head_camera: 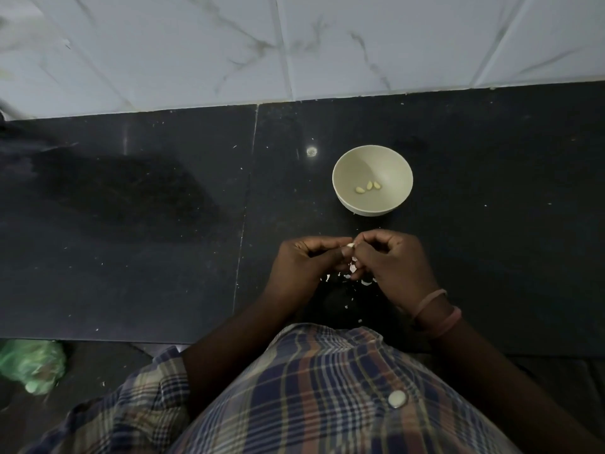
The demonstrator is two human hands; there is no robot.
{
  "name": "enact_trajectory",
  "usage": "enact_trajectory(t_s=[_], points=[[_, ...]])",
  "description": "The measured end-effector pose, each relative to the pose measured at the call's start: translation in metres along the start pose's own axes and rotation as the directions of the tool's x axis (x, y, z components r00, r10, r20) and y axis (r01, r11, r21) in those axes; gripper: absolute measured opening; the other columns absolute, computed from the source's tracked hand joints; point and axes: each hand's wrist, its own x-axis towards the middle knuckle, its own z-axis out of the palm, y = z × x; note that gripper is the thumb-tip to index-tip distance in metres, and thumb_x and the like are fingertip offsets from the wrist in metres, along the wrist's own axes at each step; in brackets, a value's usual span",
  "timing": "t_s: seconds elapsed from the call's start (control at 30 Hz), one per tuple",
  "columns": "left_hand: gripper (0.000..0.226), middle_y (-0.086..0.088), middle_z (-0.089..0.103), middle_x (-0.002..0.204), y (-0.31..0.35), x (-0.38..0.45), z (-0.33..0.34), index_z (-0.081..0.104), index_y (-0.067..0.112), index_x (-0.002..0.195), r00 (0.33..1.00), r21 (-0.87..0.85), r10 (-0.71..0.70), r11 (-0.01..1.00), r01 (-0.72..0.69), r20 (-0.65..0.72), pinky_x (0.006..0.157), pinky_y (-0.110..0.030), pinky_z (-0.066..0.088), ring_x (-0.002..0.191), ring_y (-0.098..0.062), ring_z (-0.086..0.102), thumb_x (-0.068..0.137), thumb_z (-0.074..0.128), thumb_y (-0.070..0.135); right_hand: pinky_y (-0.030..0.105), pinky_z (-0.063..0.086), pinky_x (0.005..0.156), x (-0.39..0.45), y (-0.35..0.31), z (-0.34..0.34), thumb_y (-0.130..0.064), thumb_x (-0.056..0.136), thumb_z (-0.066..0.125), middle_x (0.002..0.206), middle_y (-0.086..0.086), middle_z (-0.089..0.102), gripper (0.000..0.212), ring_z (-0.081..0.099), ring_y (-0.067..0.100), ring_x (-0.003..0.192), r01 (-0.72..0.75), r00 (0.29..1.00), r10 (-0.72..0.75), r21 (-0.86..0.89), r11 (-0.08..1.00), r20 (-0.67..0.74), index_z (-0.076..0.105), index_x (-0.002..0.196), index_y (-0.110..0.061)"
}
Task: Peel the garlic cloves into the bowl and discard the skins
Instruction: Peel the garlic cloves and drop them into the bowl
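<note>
A pale bowl (343,191) stands on the black counter, with three peeled garlic cloves (369,186) in its bottom. Just in front of it my left hand (306,262) and my right hand (393,263) meet, fingers curled. A small garlic clove (350,245) is pinched between the fingertips of both hands. Bits of white garlic skin (353,268) hang at my right fingers, and more skin flakes (366,282) lie on the counter under the hands.
The black counter (147,224) ends at a white marble-tiled wall (294,44) behind the bowl. A green plastic bag (31,363) lies low at the left, below the counter edge. My plaid shirt fills the bottom of the view.
</note>
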Motion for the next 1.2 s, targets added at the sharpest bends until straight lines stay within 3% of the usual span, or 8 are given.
enact_trajectory(t_s=[0.23,0.47,0.73,0.8,0.9,1.03,1.1,1.2], points=[[0.013,-0.015,0.077,0.086,0.000,0.001,0.002,0.075,0.002,0.102,0.999,-0.060,-0.036,0.998,0.036,-0.001,0.070,-0.024,0.058,0.076,-0.018,0.073,0.092,0.067,-0.001,0.021,0.046,0.045,0.001,0.000,0.003,-0.002,0.090,0.063,0.056,0.006,0.064,0.014,0.059,0.024,0.048,-0.040,0.999,0.041,0.072,0.997,-0.013,0.070,0.079,-0.007],[0.012,-0.016,0.076,0.090,-0.005,0.002,0.004,0.075,0.007,0.098,0.994,-0.159,-0.107,0.982,0.101,-0.026,0.071,-0.026,0.057,0.080,-0.022,0.073,0.096,0.064,0.005,0.024,0.048,0.046,0.002,0.003,0.004,-0.004,0.091,0.063,0.054,-0.001,0.065,0.011,0.057,0.016,0.045,-0.013,1.000,0.013,0.003,1.000,-0.024,0.070,0.083,-0.006],[0.018,-0.016,0.073,0.110,-0.006,0.003,0.005,0.069,0.007,0.110,0.960,-0.493,-0.274,0.828,0.266,0.058,0.079,-0.029,0.059,0.095,-0.021,0.073,0.094,0.063,0.012,0.022,0.048,0.047,0.001,0.006,0.004,0.001,0.092,0.060,0.057,0.001,0.064,0.013,0.058,0.015,0.047,-0.019,0.997,0.024,0.074,0.997,-0.069,0.068,0.083,-0.004],[0.019,-0.013,0.073,0.107,-0.007,0.003,0.005,0.069,0.007,0.111,0.954,-0.530,-0.292,0.799,0.283,0.069,0.076,-0.028,0.059,0.090,-0.018,0.072,0.095,0.061,0.013,0.023,0.052,0.050,0.000,0.008,0.003,0.000,0.092,0.062,0.061,0.002,0.068,0.008,0.064,0.017,0.051,-0.007,0.996,0.014,0.078,0.997,-0.092,0.068,0.087,0.000],[0.017,-0.010,0.074,0.104,-0.010,0.003,0.004,0.069,0.007,0.112,0.950,-0.510,-0.309,0.810,0.287,0.044,0.071,-0.024,0.058,0.084,-0.014,0.071,0.097,0.059,0.011,0.029,0.059,0.065,0.000,0.015,0.000,-0.004,0.090,0.070,0.076,0.002,0.075,0.005,0.073,0.017,0.067,0.037,0.989,-0.042,-0.034,0.999,-0.139,0.073,0.092,-0.006],[0.017,-0.012,0.074,0.104,-0.015,0.004,0.002,0.071,0.007,0.110,0.961,-0.469,-0.277,0.851,0.238,-0.016,0.073,-0.023,0.057,0.086,-0.014,0.069,0.095,0.064,0.011,0.031,0.058,0.085,0.000,0.022,-0.004,-0.009,0.089,0.069,0.093,-0.009,0.076,0.018,0.070,0.003,0.086,0.138,0.975,-0.193,-0.390,0.910,-0.106,0.078,0.100,-0.019],[0.016,-0.011,0.075,0.100,-0.015,0.003,0.003,0.072,0.006,0.108,0.964,-0.440,-0.261,0.873,0.211,-0.054,0.074,-0.023,0.057,0.084,-0.013,0.069,0.095,0.064,0.009,0.033,0.058,0.087,-0.001,0.021,-0.003,-0.011,0.089,0.067,0.100,-0.011,0.076,0.024,0.069,0.001,0.089,0.129,0.985,-0.167,-0.433,0.892,-0.049,0.078,0.107,-0.023],[0.014,-0.014,0.074,0.099,-0.017,0.003,0.003,0.073,0.006,0.105,0.974,-0.385,-0.200,0.911,0.147,-0.102,0.078,-0.026,0.057,0.086,-0.017,0.068,0.093,0.066,0.008,0.044,0.061,0.075,0.001,0.024,-0.001,-0.025,0.090,0.071,0.087,-0.011,0.074,0.005,0.071,0.008,0.079,0.147,0.980,-0.193,-0.460,0.876,-0.055,0.075,0.093,-0.024]])
